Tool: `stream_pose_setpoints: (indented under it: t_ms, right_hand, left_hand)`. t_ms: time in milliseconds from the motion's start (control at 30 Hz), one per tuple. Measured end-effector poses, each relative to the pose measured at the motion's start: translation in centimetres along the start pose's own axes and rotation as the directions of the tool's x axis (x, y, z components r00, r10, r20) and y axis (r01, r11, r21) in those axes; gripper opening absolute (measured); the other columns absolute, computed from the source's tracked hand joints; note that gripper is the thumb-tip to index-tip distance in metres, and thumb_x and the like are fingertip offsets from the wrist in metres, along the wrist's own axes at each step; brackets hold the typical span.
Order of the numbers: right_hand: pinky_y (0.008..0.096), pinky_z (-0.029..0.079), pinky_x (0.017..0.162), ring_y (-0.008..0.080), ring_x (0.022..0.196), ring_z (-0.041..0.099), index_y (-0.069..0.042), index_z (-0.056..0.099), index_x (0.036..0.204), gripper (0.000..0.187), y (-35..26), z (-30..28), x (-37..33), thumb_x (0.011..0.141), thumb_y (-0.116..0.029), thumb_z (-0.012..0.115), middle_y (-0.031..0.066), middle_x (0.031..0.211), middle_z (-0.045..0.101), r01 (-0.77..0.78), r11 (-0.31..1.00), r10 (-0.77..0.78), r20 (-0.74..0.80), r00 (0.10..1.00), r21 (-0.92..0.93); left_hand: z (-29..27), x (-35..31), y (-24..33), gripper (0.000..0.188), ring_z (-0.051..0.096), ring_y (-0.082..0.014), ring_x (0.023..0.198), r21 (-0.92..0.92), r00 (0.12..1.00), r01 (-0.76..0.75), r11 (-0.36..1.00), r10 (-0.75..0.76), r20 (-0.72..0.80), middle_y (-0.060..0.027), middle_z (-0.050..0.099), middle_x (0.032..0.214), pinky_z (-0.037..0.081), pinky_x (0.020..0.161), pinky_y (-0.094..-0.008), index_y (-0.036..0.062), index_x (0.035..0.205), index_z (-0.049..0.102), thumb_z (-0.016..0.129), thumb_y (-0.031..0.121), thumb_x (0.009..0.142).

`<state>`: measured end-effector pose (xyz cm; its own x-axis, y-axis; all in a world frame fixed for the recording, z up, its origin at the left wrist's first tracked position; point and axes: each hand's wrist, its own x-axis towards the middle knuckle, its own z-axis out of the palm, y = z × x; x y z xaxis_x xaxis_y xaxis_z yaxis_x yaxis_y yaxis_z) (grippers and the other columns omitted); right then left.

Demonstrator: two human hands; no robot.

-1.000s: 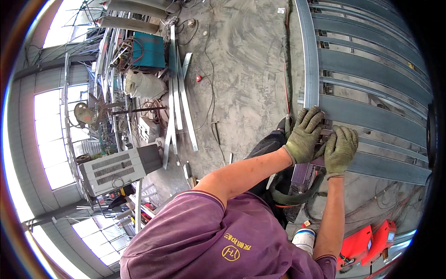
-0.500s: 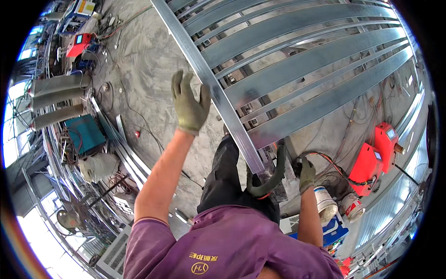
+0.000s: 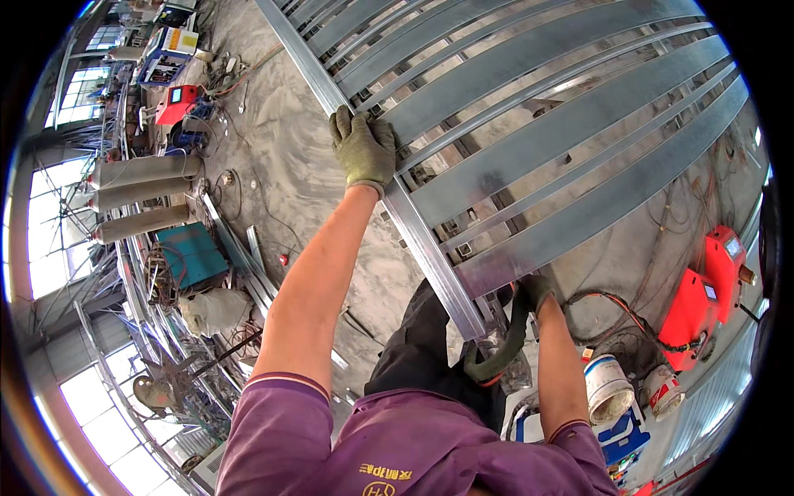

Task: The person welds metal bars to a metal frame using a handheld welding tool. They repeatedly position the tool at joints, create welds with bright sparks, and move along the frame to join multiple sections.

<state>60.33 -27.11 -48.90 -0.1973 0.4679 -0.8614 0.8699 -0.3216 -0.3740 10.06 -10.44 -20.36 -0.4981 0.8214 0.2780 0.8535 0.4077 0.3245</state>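
A galvanized steel fence panel (image 3: 504,194) of wide and narrow slats stretches away in front of me, its long side rail (image 3: 405,207) slanting down toward my legs. My left hand (image 3: 364,153), in an olive work glove, rests flat on that rail with the fingers stretched out and the thumb toward the slats. Close by the panel's lower corner is my right hand (image 3: 538,291), also gloved. Its fingers are mostly hidden, so what they hold does not show. A thick dark sheathed hose (image 3: 509,339) curves beside this hand, below the rail's near end.
Red machines (image 3: 695,322) with cables stand at the right, near white buckets (image 3: 608,384). To the left are grey cylinders (image 3: 141,198), a teal box (image 3: 192,255), loose metal profiles (image 3: 256,277) and another red machine (image 3: 176,105). Cables lie across the concrete floor (image 3: 281,149).
My left hand has come down from beside the rail onto it. My right hand has moved up and inward to the panel's lower corner, beside the hose. The view has shifted.
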Motion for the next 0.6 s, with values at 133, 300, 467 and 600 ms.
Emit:
stream_pose_setpoints:
  t_ms: [133, 300, 467, 600]
  right_hand:
    - [0.0484, 0.063, 0.076, 0.0322, 0.084, 0.075, -0.004, 0.076, 0.116, 0.047, -0.2, 0.4, 0.3, 0.102, -0.049, 0.077, 0.0134, 0.097, 0.076, -0.017, 1.000, 0.016, 0.016, 1.000, 0.020]
    - [0.0459, 0.063, 0.065, 0.0285, 0.068, 0.072, -0.004, 0.077, 0.097, 0.036, 0.7, -3.8, -5.1, 0.100, -0.039, 0.082, 0.0102, 0.083, 0.073, -0.120, 0.688, 0.228, -0.056, 0.972, 0.716]
    - [0.0433, 0.059, 0.061, 0.0268, 0.064, 0.067, -0.003, 0.076, 0.100, 0.024, 0.3, -11.6, -15.4, 0.095, -0.025, 0.085, 0.0096, 0.082, 0.070, 0.034, 0.285, 0.411, -0.154, 0.898, 0.958]
    - [0.0399, 0.063, 0.070, 0.0239, 0.073, 0.071, -0.002, 0.077, 0.106, 0.022, -2.1, -16.6, -25.6, 0.099, -0.023, 0.081, 0.0079, 0.085, 0.072, 0.232, 0.279, 0.385, -0.330, 0.862, 0.932]
  left_hand:
    - [-0.5, 0.1, 0.4, 0.041, 0.040, -0.0556, 0.160, 0.014, 1.000, -0.026, 1.000, 0.026, -0.010, -0.0299, 0.052, 0.168, 0.036, 0.131, -0.0634, 0.0064, 0.134, 0.073, 0.069, 0.037, 0.107]
    - [0.3, 0.2, 1.7, 0.042, 0.049, -0.0552, 0.152, 0.051, 0.987, -0.156, 0.986, 0.158, -0.037, -0.0302, 0.056, 0.163, 0.038, 0.128, -0.0644, 0.0054, 0.132, 0.073, 0.070, 0.038, 0.107]
    - [-3.1, -3.1, 5.7, 0.062, 0.059, -0.0496, 0.143, -0.052, 0.886, -0.431, 0.901, 0.433, 0.166, -0.0261, 0.065, 0.151, 0.042, 0.125, -0.0614, 0.0013, 0.140, 0.069, 0.076, 0.049, 0.101]
    - [-3.6, -6.1, 9.4, 0.097, 0.055, -0.0495, 0.147, 0.006, 0.852, -0.271, 0.962, 0.238, 0.466, -0.0273, 0.061, 0.157, 0.040, 0.127, -0.0603, -0.0032, 0.154, 0.060, 0.080, 0.069, 0.092]
